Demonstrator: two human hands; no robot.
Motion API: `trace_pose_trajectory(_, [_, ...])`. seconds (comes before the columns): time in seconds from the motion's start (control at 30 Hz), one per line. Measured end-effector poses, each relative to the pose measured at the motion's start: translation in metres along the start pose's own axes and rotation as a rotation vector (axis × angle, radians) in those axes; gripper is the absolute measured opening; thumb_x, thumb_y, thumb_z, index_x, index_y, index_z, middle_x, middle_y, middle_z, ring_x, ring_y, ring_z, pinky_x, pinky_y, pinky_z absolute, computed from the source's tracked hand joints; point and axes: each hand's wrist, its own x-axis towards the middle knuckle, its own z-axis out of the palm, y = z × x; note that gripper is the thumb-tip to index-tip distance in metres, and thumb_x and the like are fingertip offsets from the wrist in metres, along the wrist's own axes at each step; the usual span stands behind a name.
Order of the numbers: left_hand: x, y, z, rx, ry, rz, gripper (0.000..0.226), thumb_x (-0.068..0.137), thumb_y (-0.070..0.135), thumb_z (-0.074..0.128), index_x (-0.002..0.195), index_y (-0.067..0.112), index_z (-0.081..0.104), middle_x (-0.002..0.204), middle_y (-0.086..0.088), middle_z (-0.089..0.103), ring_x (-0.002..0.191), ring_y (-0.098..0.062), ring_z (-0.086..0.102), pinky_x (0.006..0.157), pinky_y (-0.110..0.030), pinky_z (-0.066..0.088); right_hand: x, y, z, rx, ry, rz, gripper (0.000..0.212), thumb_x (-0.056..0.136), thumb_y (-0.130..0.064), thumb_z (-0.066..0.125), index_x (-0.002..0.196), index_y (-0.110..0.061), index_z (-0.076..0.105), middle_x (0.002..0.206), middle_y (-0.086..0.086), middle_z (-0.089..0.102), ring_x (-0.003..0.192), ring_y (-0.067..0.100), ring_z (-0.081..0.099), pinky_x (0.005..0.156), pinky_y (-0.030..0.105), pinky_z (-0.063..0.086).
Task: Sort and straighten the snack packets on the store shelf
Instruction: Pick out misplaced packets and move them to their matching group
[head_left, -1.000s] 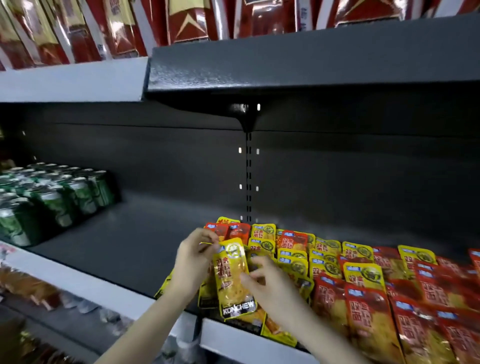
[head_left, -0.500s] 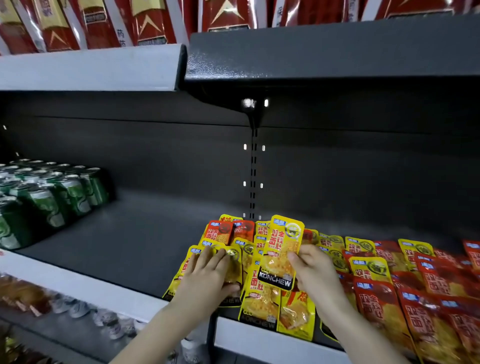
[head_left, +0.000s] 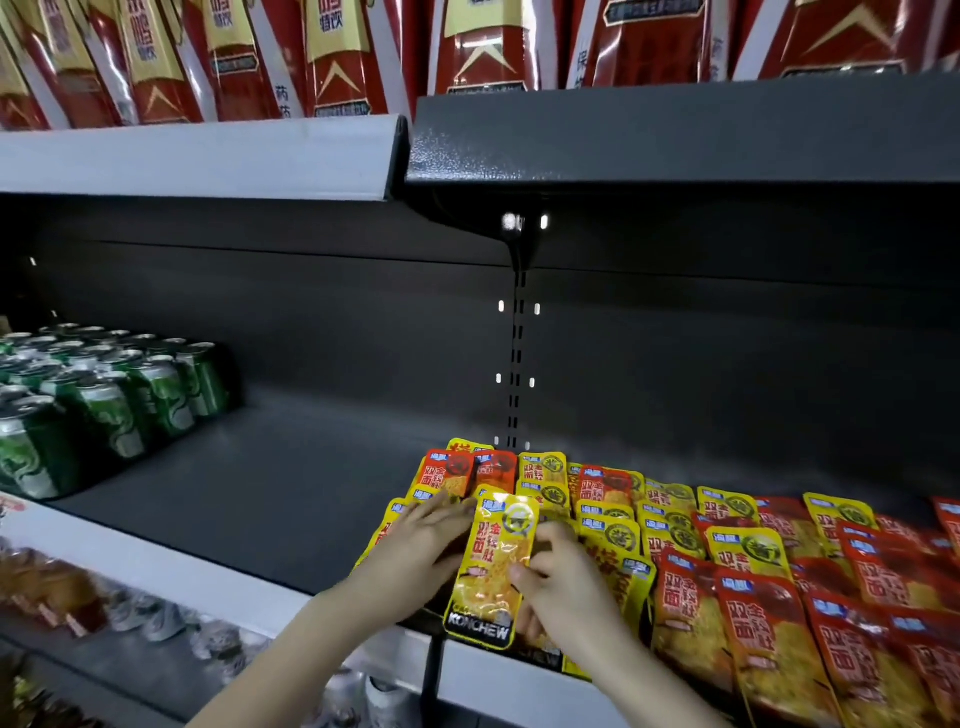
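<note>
At front edge of shelf (head_left: 260, 493), left end of packet pile: yellow packet (head_left: 496, 566) pinched by its right side in my right hand (head_left: 571, 592), bottom end over shelf lip. Half second ago I held it higher above pile; now lower, nearer front. My left hand (head_left: 415, 561) flat, fingers straight, still pressing yellow stack (head_left: 396, 519) just beside it. Red packets (head_left: 753, 623) to right; green cans (head_left: 104, 410) well apart, far left.

Cans (head_left: 104, 405) left on shelf (head_left: 291, 493); snack packets (head_left: 727, 561) right, well apart.
</note>
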Motion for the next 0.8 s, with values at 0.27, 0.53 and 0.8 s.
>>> trace_pose_trajectory(0.27, [-0.021, -0.022, -0.005, 0.000, 0.154, -0.354, 0.047, 0.094, 0.039, 0.048, 0.139, 0.030, 0.037, 0.146, 0.012, 0.034, 0.136, -0.016, 0.030, 0.105, -0.037, 0.035, 0.009, -0.007, 0.023, -0.149, -0.045, -0.009, 0.041, 0.097, -0.016, 0.049, 0.131, -0.007, 0.028, 0.073, 0.002, 0.063, 0.051, 0.012, 0.067, 0.060, 0.026, 0.056])
trace_pose_trajectory(0.53, [-0.019, -0.008, -0.001, 0.051, 0.314, -0.402, 0.046, 0.091, 0.052, 0.039, 0.128, 0.025, 0.049, 0.136, 0.006, 0.047, 0.129, -0.020, 0.040, 0.098, -0.040, 0.038, 0.017, -0.012, 0.024, -0.375, -0.106, 0.068, 0.072, 0.094, -0.014, 0.052, 0.147, -0.005, 0.005, 0.089, 0.010, 0.064, 0.054, 0.016, 0.058, 0.057, 0.027, 0.052])
trace_pose_trajectory(0.8, [-0.019, 0.043, 0.018, 0.153, 0.267, -0.148, 0.049, 0.077, 0.063, 0.041, 0.109, 0.029, 0.058, 0.111, 0.009, 0.062, 0.104, -0.018, 0.059, 0.081, -0.035, 0.053, 0.041, -0.018, -0.006, -0.511, 0.103, -0.072, 0.026, 0.094, -0.016, 0.049, 0.119, -0.009, 0.053, 0.089, 0.006, 0.063, 0.072, 0.021, 0.059, 0.058, 0.027, 0.045])
